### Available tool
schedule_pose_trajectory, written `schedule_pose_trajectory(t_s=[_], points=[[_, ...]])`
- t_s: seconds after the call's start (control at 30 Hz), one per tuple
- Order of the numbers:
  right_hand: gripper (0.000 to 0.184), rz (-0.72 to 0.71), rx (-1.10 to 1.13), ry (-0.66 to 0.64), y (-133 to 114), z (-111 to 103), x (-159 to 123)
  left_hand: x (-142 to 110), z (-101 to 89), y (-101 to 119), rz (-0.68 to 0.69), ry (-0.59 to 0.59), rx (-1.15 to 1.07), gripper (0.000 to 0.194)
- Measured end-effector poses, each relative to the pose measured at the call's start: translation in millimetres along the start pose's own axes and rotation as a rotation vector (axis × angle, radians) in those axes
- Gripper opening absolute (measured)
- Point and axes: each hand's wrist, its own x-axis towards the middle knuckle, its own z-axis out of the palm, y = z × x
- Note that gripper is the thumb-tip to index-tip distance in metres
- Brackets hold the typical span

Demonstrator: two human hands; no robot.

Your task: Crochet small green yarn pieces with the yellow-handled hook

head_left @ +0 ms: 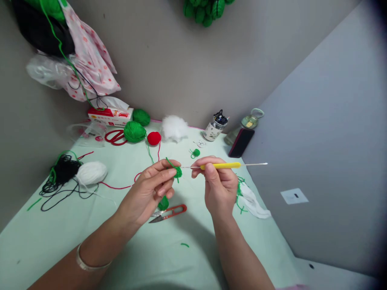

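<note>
Between the thumb and fingers of my left hand [154, 183] is pinched a small green crochet piece [178, 172], with a short yarn tail sticking up. My right hand [220, 185] grips a crochet hook [226, 165] by its yellow handle, held level. The hook's thin metal end points left and reaches the crochet piece; whether it passes through a stitch is too small to tell. A second metal end juts out to the right. Below my left hand lie thread snips [169, 213] with orange-red handles, next to a small green crocheted piece [163, 203].
Behind my hands stand green yarn balls [134, 132], a red yarn ball [154, 138], white stuffing [174, 128], red scissors [116, 137], a tissue box [111, 117], a pen jar [214, 131], a bottle [232, 136] and a phone [241, 143]. Black yarn [62, 173] and white yarn [92, 172] lie left.
</note>
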Motion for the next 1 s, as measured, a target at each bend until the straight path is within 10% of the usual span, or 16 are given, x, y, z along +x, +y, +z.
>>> schedule_pose_trajectory(t_s=[1.0], points=[[0.018,-0.091,-0.008,-0.06,0.0,0.6,-0.4,-1.8,0.8,-1.6,0.042,-0.027,0.106,0.012]])
